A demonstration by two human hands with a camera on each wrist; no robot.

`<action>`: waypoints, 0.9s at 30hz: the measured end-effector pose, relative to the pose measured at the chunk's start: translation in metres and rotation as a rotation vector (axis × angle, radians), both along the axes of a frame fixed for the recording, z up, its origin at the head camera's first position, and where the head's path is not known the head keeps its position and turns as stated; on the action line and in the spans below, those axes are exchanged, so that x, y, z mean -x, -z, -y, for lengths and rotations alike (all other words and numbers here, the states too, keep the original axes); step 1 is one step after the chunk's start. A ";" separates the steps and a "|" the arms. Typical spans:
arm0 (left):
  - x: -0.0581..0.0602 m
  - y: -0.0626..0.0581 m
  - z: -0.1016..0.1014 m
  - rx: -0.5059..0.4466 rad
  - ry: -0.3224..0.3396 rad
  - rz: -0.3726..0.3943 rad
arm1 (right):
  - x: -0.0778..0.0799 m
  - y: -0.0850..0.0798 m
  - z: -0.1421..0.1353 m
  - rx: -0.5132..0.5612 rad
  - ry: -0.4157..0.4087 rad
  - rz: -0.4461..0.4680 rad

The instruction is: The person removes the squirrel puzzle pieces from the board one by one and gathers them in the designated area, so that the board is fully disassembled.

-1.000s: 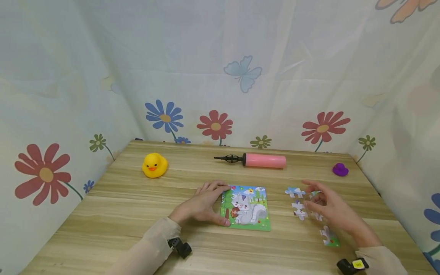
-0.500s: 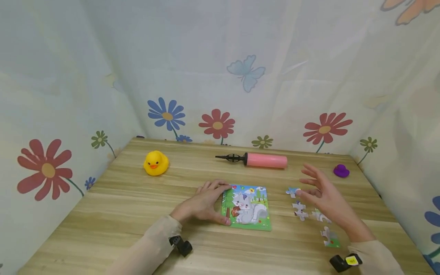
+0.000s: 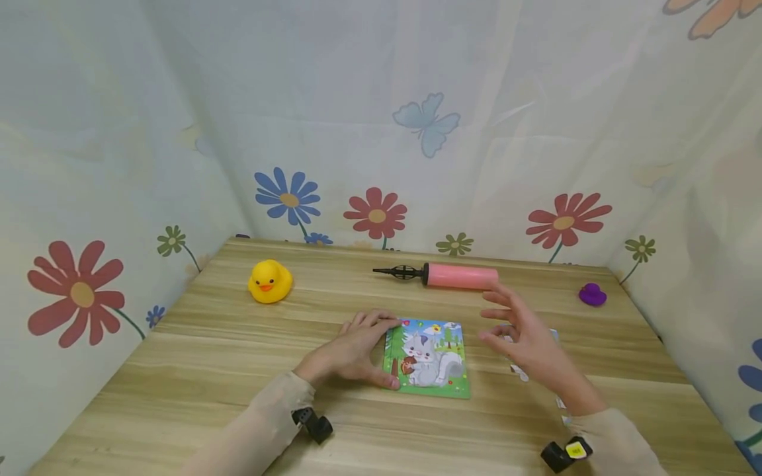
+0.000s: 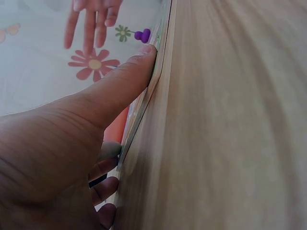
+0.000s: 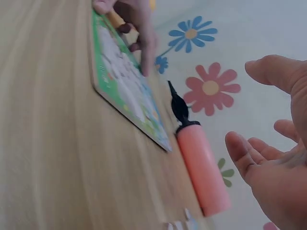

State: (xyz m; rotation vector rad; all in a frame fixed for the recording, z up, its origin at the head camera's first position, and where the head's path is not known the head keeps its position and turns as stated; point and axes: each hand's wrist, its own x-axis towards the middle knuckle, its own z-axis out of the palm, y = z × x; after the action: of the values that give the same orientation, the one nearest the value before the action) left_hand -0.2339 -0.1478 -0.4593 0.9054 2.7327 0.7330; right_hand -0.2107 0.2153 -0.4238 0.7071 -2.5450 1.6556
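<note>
A square squirrel jigsaw puzzle (image 3: 427,360) lies on the table in front of me. My left hand (image 3: 357,354) grips its left edge, thumb at the near corner and fingertips at the far one. In the left wrist view the thumb (image 4: 127,79) rests along the puzzle's edge. To the right of the puzzle, my right hand (image 3: 530,344) is raised above several loose jigsaw pieces (image 3: 519,372) and partly covers them. The right wrist view shows its thumb (image 5: 273,69) and fingers spread apart, nothing between them.
A yellow rubber duck (image 3: 270,281) sits at the back left. The pink hand pump (image 3: 458,276) with a black nozzle lies behind the puzzle. Toward the back right stands a small purple duck (image 3: 592,294). A flowered curtain (image 3: 333,119) borders the table.
My right hand has risen from the loose pieces with its fingers opening, then shifted left toward the puzzle. The left hand and the puzzle have stayed in place.
</note>
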 end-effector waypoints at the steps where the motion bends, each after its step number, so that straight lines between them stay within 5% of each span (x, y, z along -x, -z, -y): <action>1: 0.000 0.000 0.000 0.000 0.001 -0.001 | 0.000 0.002 0.004 0.000 -0.003 0.008; 18: -0.002 0.001 0.001 -0.024 0.002 0.003 | -0.009 0.044 0.044 -0.051 -0.195 0.154; 27: -0.001 0.001 0.001 -0.017 0.004 -0.002 | -0.009 0.050 0.048 -0.191 -0.192 0.106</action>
State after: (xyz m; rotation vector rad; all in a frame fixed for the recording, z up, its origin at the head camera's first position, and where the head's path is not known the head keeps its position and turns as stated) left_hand -0.2330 -0.1485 -0.4605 0.9159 2.7297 0.7563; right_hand -0.2016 0.1676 -0.4740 0.9276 -2.8185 1.5520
